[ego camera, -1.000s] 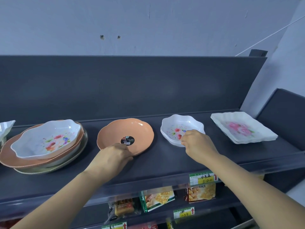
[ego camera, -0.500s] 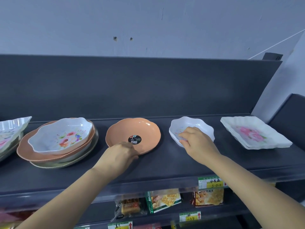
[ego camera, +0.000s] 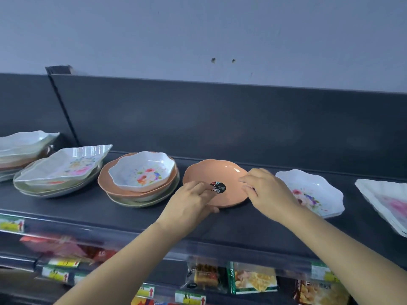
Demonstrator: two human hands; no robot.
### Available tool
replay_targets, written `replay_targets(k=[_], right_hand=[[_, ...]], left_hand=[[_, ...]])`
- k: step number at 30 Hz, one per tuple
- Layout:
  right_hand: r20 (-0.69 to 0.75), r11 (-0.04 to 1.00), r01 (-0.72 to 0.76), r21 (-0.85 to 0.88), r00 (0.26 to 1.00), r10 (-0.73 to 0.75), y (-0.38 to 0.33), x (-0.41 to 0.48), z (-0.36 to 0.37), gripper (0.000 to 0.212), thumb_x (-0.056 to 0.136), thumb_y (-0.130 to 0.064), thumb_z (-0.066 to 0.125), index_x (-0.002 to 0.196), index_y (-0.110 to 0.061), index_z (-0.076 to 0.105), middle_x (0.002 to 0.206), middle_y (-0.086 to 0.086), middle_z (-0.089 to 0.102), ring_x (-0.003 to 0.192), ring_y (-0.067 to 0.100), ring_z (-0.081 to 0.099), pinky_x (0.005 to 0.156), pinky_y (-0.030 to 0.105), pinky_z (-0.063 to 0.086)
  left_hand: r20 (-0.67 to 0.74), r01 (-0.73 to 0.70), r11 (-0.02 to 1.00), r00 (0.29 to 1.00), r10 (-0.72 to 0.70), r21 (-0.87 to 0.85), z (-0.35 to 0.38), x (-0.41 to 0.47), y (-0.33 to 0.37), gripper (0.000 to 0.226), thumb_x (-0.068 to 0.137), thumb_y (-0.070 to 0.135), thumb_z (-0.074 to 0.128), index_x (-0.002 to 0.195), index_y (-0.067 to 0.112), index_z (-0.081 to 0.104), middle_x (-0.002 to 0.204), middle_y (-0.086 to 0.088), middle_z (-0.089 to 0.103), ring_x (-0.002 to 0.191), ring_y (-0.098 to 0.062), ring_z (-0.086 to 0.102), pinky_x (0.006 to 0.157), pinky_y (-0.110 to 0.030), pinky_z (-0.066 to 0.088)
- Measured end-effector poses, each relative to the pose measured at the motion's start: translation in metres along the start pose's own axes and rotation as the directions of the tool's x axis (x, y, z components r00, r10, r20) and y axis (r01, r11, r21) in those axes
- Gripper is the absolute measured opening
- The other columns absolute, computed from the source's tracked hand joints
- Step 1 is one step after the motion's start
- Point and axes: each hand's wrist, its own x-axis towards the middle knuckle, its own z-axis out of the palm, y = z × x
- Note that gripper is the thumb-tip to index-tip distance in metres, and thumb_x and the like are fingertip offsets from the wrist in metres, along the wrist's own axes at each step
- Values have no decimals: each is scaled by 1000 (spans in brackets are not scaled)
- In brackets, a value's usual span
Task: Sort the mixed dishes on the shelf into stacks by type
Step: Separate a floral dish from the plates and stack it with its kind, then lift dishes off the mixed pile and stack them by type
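Rectangular floral plates: cut off by the right edge.
Leftmost dish stack: cut off by the left edge.
Sticker print: blurred, unreadable.
Orange plate near rim: partly hidden under the left hand.

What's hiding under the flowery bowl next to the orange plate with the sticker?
The flowery bowl sits on another orange plate, with paler plates below. Only their rims show; their middles are covered.

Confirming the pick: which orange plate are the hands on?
The lone orange plate with the black sticker: left hand and right hand hold its rim. The other orange plate lies stacked under a floral bowl.
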Motion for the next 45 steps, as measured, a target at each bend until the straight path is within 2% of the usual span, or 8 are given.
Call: replay_targets(k=[7,12,18,22,27,35,40,45], right_hand=[[40,986,150,73,987,-153,-57,26,26,30,97,-21,42,121,-22,61,120,-5,56,118,17,44,97,33,37],[53,967,226,120,971,-233,-108,42,39,30,97,-23,44,122,-19,60,119,-3,56,116,16,43,94,33,41],[-2,975,190,112,982,-191,-150,57,50,25,96,-29,49,109,-17,66,106,-3,59,102,19,50,85,35,45],[-2,989,117,94,993,-117,-169,60,53,28,96,-31,48,116,-18,63,111,-6,59,105,16,49,86,29,42],[-81,995,67,69,995,-62,-186,56,58,23,94,-31,52,105,-19,68,101,-6,62,98,14,52,80,30,45],[-42,997,8,70,999,-5,-198,54,70,23,87,-39,61,96,-19,68,93,-13,58,89,4,43,75,30,44],[14,998,34,57,999,-35,-198,59,87,17,87,-18,61,102,-15,69,102,-5,62,103,16,50,84,32,45],[35,993,114,-12,993,-113,-194,64,93,17,82,-3,58,86,-11,72,86,0,64,87,22,55,73,39,50]], left_hand=[[-130,223,973,968,-214,61,-56,-45,-41,41,81,44,45,92,16,73,93,1,70,82,-26,63,72,-32,49],[-54,381,921,925,-377,78,-84,-75,-94,46,79,46,49,99,12,73,99,-6,71,95,-30,63,79,-37,51],[101,267,964,959,-265,-7,-88,-86,-142,62,81,57,25,91,17,71,92,0,68,94,-23,58,77,-36,49],[231,156,987,959,-162,44,-89,-72,-162,20,89,25,50,79,18,65,89,1,63,106,-20,52,76,-36,48],[338,124,991,932,-132,43,-88,-64,-181,37,82,6,48,54,25,32,67,5,38,81,-24,53,57,-29,35],[10,160,964,987,-161,-211,-94,-74,-200,12,89,7,50,84,17,47,91,6,47,79,-22,52,68,-37,46],[-155,179,930,959,-239,-322,-106,-69,-203,16,93,12,50,78,14,44,84,1,47,73,-23,48,65,-36,38],[-257,199,912,918,-302,-359,-113,-66,-202,15,92,11,53,78,8,48,83,-6,50,74,-25,47,66,-37,39]])
